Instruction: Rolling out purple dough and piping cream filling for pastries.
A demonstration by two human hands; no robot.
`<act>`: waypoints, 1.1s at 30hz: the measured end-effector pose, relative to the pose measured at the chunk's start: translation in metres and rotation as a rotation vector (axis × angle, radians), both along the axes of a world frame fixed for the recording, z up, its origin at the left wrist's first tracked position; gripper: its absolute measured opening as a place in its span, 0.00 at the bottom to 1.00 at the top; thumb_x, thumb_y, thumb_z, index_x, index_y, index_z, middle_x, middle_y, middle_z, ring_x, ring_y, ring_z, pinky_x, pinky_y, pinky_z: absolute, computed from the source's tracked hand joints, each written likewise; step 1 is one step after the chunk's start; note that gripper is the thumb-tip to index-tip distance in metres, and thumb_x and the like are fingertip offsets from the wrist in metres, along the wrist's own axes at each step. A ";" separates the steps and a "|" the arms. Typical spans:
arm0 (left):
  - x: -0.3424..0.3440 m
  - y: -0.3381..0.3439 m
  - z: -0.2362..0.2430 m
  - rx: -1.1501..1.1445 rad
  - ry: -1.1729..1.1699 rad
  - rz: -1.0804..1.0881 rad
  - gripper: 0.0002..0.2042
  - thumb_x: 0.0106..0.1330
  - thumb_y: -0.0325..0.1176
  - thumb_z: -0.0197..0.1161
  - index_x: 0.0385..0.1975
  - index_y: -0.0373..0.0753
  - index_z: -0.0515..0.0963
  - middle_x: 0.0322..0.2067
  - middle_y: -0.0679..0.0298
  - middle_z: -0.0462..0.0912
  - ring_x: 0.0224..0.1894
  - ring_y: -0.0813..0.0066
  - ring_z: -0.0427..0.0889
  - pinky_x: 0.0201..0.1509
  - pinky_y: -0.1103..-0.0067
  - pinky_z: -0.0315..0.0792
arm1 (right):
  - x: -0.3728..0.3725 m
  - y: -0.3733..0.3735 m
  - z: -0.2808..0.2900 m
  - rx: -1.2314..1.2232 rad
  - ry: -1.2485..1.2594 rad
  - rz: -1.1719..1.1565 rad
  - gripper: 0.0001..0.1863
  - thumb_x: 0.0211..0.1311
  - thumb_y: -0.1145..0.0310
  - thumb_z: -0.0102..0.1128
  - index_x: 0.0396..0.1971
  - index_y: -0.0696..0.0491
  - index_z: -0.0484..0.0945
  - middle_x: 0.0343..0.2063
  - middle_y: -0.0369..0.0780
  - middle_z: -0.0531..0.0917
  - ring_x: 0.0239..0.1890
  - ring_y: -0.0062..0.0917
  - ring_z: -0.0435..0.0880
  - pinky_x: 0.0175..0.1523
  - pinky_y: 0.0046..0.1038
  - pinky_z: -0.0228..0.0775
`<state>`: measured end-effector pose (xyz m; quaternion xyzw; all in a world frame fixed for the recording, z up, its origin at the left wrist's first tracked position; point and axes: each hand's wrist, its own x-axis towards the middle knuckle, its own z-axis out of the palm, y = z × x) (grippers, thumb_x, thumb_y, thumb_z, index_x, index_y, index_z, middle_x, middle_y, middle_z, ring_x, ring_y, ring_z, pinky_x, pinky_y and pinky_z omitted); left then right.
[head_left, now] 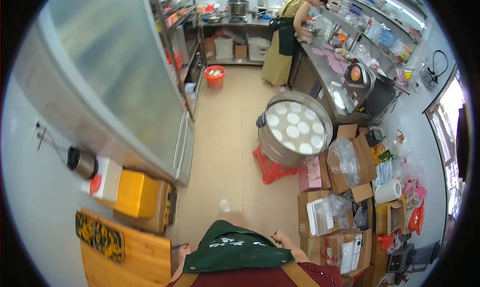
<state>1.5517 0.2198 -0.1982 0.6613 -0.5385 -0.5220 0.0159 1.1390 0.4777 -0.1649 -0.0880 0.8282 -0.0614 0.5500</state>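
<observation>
The window [452, 98] glares brightly; picture edges bend.

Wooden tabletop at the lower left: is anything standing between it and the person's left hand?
Only a thin dark object at the left hand, pointing toward the right edge of the wooden tabletop. Nothing else visible stands in that gap; whether the object touches the edge cannot be told.

Wooden table [145, 254], 1 patterned panel [100, 237] on it, beige floor [220, 124] bearing 1 red bucket [215, 82]
</observation>
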 end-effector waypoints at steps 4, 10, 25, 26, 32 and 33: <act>-0.113 -0.173 0.145 -0.771 -0.174 0.177 0.33 0.61 0.44 0.53 0.58 0.27 0.50 0.58 0.41 0.53 0.60 0.52 0.55 0.62 0.66 0.49 | -0.071 -0.056 -0.004 -0.142 0.280 0.189 0.22 0.53 0.58 0.54 0.39 0.63 0.73 0.30 0.51 0.79 0.30 0.34 0.80 0.38 0.31 0.72; -0.211 -0.399 0.360 -1.500 0.002 0.653 0.38 0.59 0.45 0.55 0.58 0.25 0.45 0.59 0.41 0.49 0.61 0.48 0.51 0.64 0.66 0.47 | -0.133 -0.209 0.081 -0.626 0.539 -0.189 0.22 0.50 0.58 0.57 0.38 0.62 0.74 0.31 0.51 0.79 0.36 0.38 0.79 0.41 0.31 0.70; -0.188 -0.421 0.433 -1.458 -0.289 0.628 0.31 0.49 0.53 0.64 0.38 0.27 0.69 0.35 0.47 0.76 0.39 0.54 0.75 0.42 0.69 0.68 | -0.215 -0.261 0.088 -0.374 0.274 0.499 0.23 0.51 0.55 0.55 0.42 0.56 0.73 0.39 0.48 0.77 0.44 0.39 0.76 0.48 0.35 0.67; -0.180 -0.426 0.432 -1.487 -0.371 0.652 0.31 0.47 0.54 0.65 0.37 0.28 0.70 0.35 0.47 0.76 0.39 0.54 0.76 0.42 0.69 0.69 | -0.226 -0.262 0.092 -0.380 0.303 0.504 0.22 0.51 0.55 0.55 0.40 0.56 0.73 0.38 0.47 0.78 0.43 0.38 0.76 0.47 0.35 0.67; -0.201 -0.393 0.450 -1.504 -0.690 0.754 0.36 0.40 0.61 0.64 0.30 0.27 0.70 0.28 0.46 0.76 0.33 0.48 0.75 0.37 0.65 0.69 | -0.275 -0.255 0.101 -0.468 0.276 0.644 0.22 0.49 0.53 0.56 0.38 0.56 0.74 0.36 0.47 0.79 0.40 0.38 0.77 0.45 0.35 0.69; -0.203 -0.394 0.445 -1.499 -0.680 0.733 0.35 0.40 0.59 0.65 0.31 0.26 0.68 0.29 0.45 0.75 0.34 0.48 0.75 0.39 0.65 0.68 | -0.278 -0.255 0.104 -0.448 0.301 0.660 0.19 0.49 0.54 0.56 0.37 0.52 0.75 0.35 0.47 0.79 0.40 0.37 0.77 0.45 0.36 0.69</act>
